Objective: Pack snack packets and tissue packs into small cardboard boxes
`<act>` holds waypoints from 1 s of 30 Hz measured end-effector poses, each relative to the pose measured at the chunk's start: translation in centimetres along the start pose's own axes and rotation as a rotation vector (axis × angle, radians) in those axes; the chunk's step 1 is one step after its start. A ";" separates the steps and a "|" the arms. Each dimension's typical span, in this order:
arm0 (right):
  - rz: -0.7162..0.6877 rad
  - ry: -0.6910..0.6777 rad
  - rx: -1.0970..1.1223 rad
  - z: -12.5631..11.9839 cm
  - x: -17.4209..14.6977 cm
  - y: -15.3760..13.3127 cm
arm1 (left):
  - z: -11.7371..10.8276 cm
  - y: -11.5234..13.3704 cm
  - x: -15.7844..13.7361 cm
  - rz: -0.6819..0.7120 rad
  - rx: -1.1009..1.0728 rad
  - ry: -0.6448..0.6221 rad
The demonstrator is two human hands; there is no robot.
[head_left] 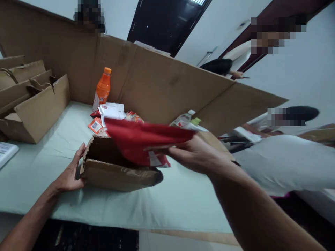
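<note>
An open cardboard box stands on the pale green cloth, its inside dark. My left hand grips the box's left end, thumb low on the near side and fingers on the far side. Above the box's right part, my right hand is closed on a red bag, blurred by motion and hiding some of the box. Just behind the box lie a white packet and an orange-red packet with a barcode. An orange drink bottle stands behind them.
Divided cardboard boxes stand at the left, with a white barcoded object nearer. A tall cardboard partition runs behind. A clear bottle leans beyond the red bag. Other people are past the partition and at the right.
</note>
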State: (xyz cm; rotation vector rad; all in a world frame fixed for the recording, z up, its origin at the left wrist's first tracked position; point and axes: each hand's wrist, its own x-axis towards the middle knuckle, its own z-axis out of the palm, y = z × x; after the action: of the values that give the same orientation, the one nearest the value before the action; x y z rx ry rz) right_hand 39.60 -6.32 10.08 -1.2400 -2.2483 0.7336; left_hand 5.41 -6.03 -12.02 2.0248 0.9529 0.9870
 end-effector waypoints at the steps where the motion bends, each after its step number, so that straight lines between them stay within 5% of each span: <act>1: 0.029 -0.137 -0.080 0.4 0.7 -0.2 | 0.0 0.0 0.0 0.001 -0.002 0.001; 6: 0.137 -0.640 -0.362 5.1 4.6 -0.7 | 0.0 0.3 -0.1 0.001 0.013 0.002; 13: 0.174 -0.752 -0.244 9.0 6.6 1.0 | -0.2 1.3 -0.1 0.020 0.093 -0.012; 19: 0.131 -0.748 -0.205 8.8 6.3 2.2 | -1.9 9.1 1.3 0.270 0.331 0.176; 22: 0.088 -0.784 -0.169 9.0 6.6 2.7 | -3.2 13.1 3.7 0.361 0.470 -0.059; 26: 0.046 -0.740 -0.145 7.9 6.1 2.2 | -3.8 16.3 8.5 0.100 0.723 -0.599; 30: -0.022 -0.641 -0.100 4.3 3.3 1.3 | -3.2 17.5 12.7 -0.004 0.877 -0.909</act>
State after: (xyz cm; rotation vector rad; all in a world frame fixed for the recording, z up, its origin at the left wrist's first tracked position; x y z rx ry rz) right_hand 36.10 -3.88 6.52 -1.1291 -2.8268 1.1483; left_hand 13.80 -3.50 8.02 2.7249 0.9038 -0.5142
